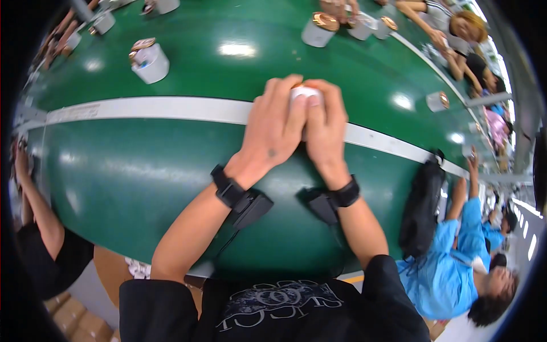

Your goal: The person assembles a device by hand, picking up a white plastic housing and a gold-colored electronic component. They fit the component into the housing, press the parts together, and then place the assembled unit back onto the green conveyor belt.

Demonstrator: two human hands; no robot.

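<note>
Over the white rail, my left hand (pixel 268 125) and my right hand (pixel 327 122) come together around a small white container (pixel 305 91). A copper-coloured edge shows at its far side. Both thumbs press side by side on its near face, while the fingers curl over it from either side. Most of the container is hidden by my hands, so its full shape cannot be made out. Black straps with dark box-shaped devices sit on both my wrists.
The white rail (pixel 171 109) divides the near green tabletop (pixel 142 182) from the far green surface (pixel 216 77). White containers with copper lids stand beyond: one (pixel 152 65) at left, others (pixel 319 31) at the back. A black bag (pixel 420 208) lies at right, beside a person in blue (pixel 439 285).
</note>
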